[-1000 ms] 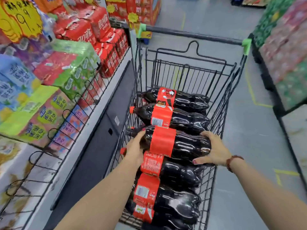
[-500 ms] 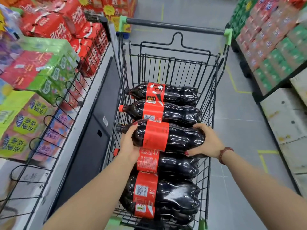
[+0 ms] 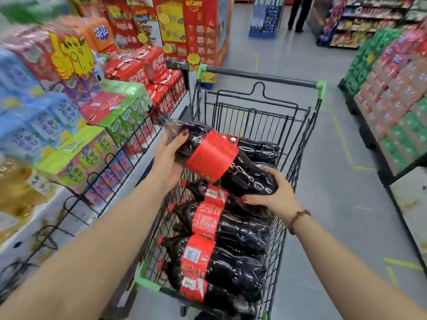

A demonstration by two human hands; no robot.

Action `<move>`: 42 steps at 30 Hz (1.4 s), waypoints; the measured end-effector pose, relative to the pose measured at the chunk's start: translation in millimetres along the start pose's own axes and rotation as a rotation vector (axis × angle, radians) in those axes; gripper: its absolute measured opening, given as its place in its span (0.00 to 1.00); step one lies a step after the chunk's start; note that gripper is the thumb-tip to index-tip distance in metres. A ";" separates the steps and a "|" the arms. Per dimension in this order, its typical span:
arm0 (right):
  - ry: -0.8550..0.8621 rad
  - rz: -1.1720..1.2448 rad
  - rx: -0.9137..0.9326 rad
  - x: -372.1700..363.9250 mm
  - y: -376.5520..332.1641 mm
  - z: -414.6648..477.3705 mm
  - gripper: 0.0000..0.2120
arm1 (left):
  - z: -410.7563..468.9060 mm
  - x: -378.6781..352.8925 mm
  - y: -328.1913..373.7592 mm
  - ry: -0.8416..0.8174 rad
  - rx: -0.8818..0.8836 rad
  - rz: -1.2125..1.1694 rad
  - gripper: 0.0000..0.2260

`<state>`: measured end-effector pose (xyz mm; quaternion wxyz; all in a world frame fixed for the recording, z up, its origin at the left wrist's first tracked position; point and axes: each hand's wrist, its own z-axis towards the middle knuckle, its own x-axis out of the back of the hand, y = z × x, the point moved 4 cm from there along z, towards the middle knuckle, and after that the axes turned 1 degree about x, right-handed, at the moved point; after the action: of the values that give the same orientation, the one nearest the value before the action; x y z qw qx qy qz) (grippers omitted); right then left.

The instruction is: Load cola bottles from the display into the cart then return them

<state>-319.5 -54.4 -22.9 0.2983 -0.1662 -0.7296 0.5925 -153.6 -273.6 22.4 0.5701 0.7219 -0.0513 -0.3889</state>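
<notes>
holding one cola bottle above the cart, the person has both hands on it in the head view. the left hand curls round the bottle's shoulder near the neck, at the cart's left edge. the right hand cups the base from below with fingers wrapped round it, over the cart's right side. neither hand is spread flat. the bottle is tilted: its neck end is higher and points out past the cart's left rim toward the display, while its base sits lower, within the cart's outline.

inside the cart lie the other bottles, on their sides across the basket. at least five show, one beyond the held bottle toward the cart's handle and the rest nearer the camera. the display, stacked with wrapped drink packs behind a wire fence, runs along the cart's left.

my reading: loading is mostly or wholly done, since the basket looks nearly full. whether this bottle is the last going in or the first coming out cannot be told here. either way, nearly the whole return leg is left, as each bottle in the cart has to go back to the display.
</notes>
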 end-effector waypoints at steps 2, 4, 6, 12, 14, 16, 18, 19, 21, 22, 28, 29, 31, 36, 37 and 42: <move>-0.054 0.076 0.021 -4.6 -8.8 -9.2 0.43 | -20.7 -10.5 22.7 -0.007 -0.067 0.063 0.24; -0.091 0.137 0.038 -9.2 -15.5 -20.3 0.42 | -46.6 -20.0 41.6 0.031 -0.111 0.090 0.30; -0.136 0.166 0.071 -16.1 -25.8 -31.8 0.40 | -73.4 -24.4 57.7 0.076 -0.160 0.101 0.32; -0.345 0.196 0.153 -45.7 -56.7 -65.5 0.34 | -158.4 -15.9 98.6 0.286 -0.276 0.067 0.36; -0.431 0.166 0.169 -63.2 -61.9 -75.1 0.33 | -189.4 -11.7 110.9 0.387 -0.345 0.063 0.31; -0.520 0.142 0.194 -85.2 -66.1 -85.5 0.33 | -222.5 -0.6 122.0 0.491 -0.399 0.072 0.28; -0.614 0.115 0.223 -111.1 -74.3 -100.9 0.33 | -260.2 15.0 132.9 0.574 -0.463 0.067 0.29; -0.659 0.099 0.240 -125.3 -77.4 -108.7 0.32 | -279.7 23.9 139.0 0.607 -0.498 0.066 0.31; -0.752 0.078 0.273 -154.4 -85.2 -129.4 0.30 | -319.2 40.5 150.1 0.689 -0.533 0.046 0.35; -0.799 0.074 0.289 -169.1 -87.6 -140.2 0.29 | -337.8 48.7 154.7 0.738 -0.549 0.039 0.36; -1.028 0.036 0.330 -260.1 -95.6 -218.8 0.32 | -457.8 85.2 181.2 0.932 -0.667 0.063 0.38; -1.074 0.030 0.333 -275.8 -97.1 -235.9 0.33 | -480.4 91.3 184.8 0.968 -0.684 0.059 0.37; -1.158 0.026 0.320 -306.0 -97.7 -273.3 0.34 | -526.6 106.9 190.8 1.024 -0.734 0.083 0.35; -1.290 0.012 0.361 -374.0 -97.0 -378.8 0.37 | -648.9 145.4 202.1 1.173 -0.792 0.089 0.28; -1.309 0.012 0.364 -385.7 -97.8 -401.3 0.38 | -674.2 154.0 204.4 1.218 -0.785 0.089 0.31; -1.446 0.017 0.378 -447.5 -98.1 -509.9 0.37 | -787.2 191.9 221.1 1.336 -0.791 0.113 0.42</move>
<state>356.9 45.4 26.1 -0.2368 0.3132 -0.6282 0.6717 549.0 167.3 154.1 0.7142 0.5422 0.4092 0.1688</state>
